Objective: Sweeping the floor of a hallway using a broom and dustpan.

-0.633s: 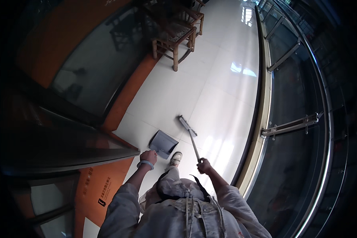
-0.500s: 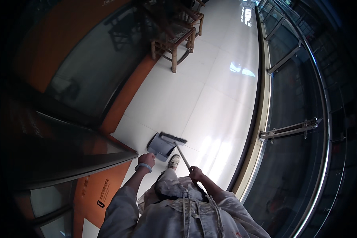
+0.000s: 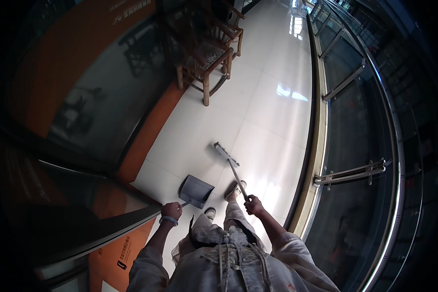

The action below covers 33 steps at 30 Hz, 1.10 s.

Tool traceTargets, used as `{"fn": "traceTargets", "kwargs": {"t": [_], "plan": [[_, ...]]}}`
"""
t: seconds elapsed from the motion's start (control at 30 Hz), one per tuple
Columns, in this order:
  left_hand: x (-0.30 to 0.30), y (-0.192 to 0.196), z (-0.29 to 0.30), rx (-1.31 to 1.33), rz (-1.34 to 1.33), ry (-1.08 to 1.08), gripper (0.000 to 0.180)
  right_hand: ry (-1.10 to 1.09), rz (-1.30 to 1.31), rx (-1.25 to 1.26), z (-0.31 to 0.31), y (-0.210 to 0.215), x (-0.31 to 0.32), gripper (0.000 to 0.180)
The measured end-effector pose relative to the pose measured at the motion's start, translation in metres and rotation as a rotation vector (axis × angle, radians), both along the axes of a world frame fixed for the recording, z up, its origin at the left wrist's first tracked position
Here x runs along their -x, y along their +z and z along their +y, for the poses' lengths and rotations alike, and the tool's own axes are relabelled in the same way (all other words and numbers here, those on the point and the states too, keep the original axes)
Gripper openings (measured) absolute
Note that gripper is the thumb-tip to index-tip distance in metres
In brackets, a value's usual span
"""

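My left hand (image 3: 171, 210), with a pale bracelet on its wrist, is closed round the handle of a grey dustpan (image 3: 197, 190). The pan is low by the floor, ahead of my left shoe (image 3: 210, 213); whether it touches the tiles I cannot tell. Wrapped round the light stick of a broom (image 3: 235, 172) is my right hand (image 3: 253, 205). The broom's narrow head, with dark bristles, is ahead and to the right of the pan, apart from it. My right shoe (image 3: 236, 190) is partly behind the stick.
Bamboo chairs (image 3: 207, 63) stand along the left wall at the far end. A dark door-like panel (image 3: 97, 228) juts in close to my left hand. On the right runs a metal and glass railing (image 3: 396, 146) above a pale ledge (image 3: 306, 204). The tiled floor (image 3: 190, 126) is shiny.
The broom head has swung away from over the dustpan, forward and to the right, and turned. My right foot has come forward into view. The chairs appear nearer.
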<state>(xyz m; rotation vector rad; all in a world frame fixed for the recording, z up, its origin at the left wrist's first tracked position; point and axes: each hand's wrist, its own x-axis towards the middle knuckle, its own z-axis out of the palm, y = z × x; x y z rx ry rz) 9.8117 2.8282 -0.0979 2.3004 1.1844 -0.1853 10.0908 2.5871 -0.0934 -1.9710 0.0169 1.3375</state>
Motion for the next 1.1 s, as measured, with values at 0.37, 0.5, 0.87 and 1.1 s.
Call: {"fn": "traceTargets", "kwargs": {"t": [0.37, 0.5, 0.87, 1.1], "plan": [[-0.118, 0.000, 0.010, -0.040, 0.125, 0.066, 0.010, 0.709, -0.639, -0.273, 0.030, -0.070, -0.074, 0.023], [-0.154, 0.008, 0.032, -0.077, 0.159, 0.099, 0.014, 0.351, 0.268, -0.002, 0.040, -0.005, -0.141, 0.039], [-0.296, 0.033, 0.090, -0.154, 0.047, 0.105, 0.013, 0.107, 0.145, -0.078, 0.065, 0.008, -0.286, 0.031], [-0.407, 0.041, 0.144, -0.117, -0.076, 0.077, 0.014, -0.279, -0.029, -0.010, 0.087, -0.019, -0.362, 0.022]]}}
